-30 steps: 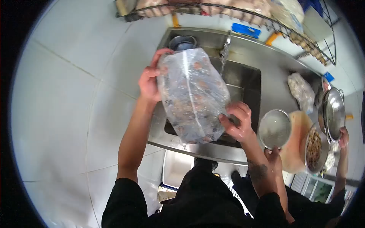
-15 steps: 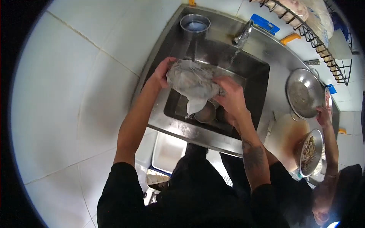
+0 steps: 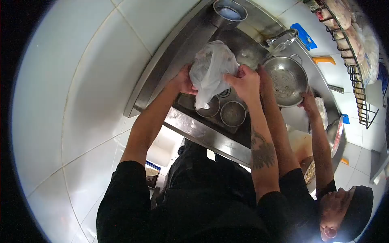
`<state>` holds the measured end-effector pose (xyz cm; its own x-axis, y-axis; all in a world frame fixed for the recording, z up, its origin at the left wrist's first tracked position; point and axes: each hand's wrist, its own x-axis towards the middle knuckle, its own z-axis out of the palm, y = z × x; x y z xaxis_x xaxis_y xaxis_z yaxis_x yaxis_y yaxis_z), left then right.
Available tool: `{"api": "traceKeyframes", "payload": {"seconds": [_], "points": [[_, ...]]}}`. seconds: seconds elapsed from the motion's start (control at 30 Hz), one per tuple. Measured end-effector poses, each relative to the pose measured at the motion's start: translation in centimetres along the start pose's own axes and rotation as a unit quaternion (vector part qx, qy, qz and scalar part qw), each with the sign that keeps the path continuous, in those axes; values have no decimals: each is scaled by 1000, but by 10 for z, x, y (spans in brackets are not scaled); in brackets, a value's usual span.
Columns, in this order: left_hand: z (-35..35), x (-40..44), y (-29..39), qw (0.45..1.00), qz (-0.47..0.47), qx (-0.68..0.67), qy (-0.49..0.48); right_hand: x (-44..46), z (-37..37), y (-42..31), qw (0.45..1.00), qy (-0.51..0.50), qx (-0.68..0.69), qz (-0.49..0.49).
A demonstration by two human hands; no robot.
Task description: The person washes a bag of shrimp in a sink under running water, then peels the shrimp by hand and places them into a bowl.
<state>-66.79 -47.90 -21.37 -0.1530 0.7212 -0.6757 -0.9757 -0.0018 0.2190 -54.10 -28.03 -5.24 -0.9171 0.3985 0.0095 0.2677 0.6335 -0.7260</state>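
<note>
A translucent white plastic bag (image 3: 214, 65) hangs over the sink, with contents too blurred to make out. My left hand (image 3: 186, 82) grips its left side, fingers partly hidden behind it. On the right edge of the bag, my right hand (image 3: 245, 83) pinches the plastic between thumb and fingers. The bag's loose end droops toward a round metal container (image 3: 208, 108) in the sink. Beside that container sits a second round metal container (image 3: 233, 114).
To my right a co-worker's hands hold a round metal pan (image 3: 285, 81) near the running tap (image 3: 283, 37). A metal pot (image 3: 229, 14) stands at the sink's far corner. The wire rack (image 3: 352, 60) on the wall holds bagged items.
The bag has turned in my hands and its loose end points down. The co-worker's pan has come from the right counter to the sink. The view has shifted.
</note>
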Motion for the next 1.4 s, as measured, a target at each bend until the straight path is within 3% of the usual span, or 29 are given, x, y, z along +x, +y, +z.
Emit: {"api": "traceKeyframes", "payload": {"seconds": [0.1, 0.2, 0.27, 0.3, 0.37, 0.43, 0.5, 0.6, 0.7, 0.77, 0.83, 1.03, 1.1, 1.17, 1.4], "points": [[-3, 9, -5, 998, 32, -16, 44, 13, 15, 1, 997, 32, -59, 31], [2, -8, -5, 988, -19, 101, 111, 23, 36, 5, 988, 54, -120, 78], [2, -25, -27, 955, 147, 218, 140, 26, 54, 18, 989, 21, -114, 97], [4, -34, -40, 921, 229, 276, 150, 27, 65, 29, 988, 8, -110, 107], [0, -65, -60, 787, 357, 449, 230, 28, 96, 57, 982, 18, -127, 139], [-6, -98, -75, 725, 411, 470, 293, 32, 123, 79, 971, -16, -126, 204], [-10, -122, -94, 628, 474, 491, 374, 36, 162, 118, 972, -25, -94, 215], [-67, -113, -129, 617, 444, 527, 380, 48, 232, 171, 976, 4, -31, 214], [-73, -115, -136, 515, 547, 567, 338, 61, 270, 173, 979, -29, 11, 203], [-77, -111, -139, 529, 532, 551, 365, 54, 259, 120, 974, -15, 89, 208], [-76, -107, -141, 494, 553, 563, 364, 46, 214, 51, 973, 15, 145, 181], [-77, -106, -142, 444, 561, 584, 383, -128, 136, -26, 959, 73, 272, 28], [-80, -106, -144, 435, 564, 594, 376, -186, 106, -29, 979, -14, 191, 67], [-79, -104, -143, 429, 554, 604, 380, -243, 87, -24, 982, -21, 176, 67], [-84, -102, -137, 443, 504, 642, 371, -437, 7, -2, 974, 46, 101, 198]]}}
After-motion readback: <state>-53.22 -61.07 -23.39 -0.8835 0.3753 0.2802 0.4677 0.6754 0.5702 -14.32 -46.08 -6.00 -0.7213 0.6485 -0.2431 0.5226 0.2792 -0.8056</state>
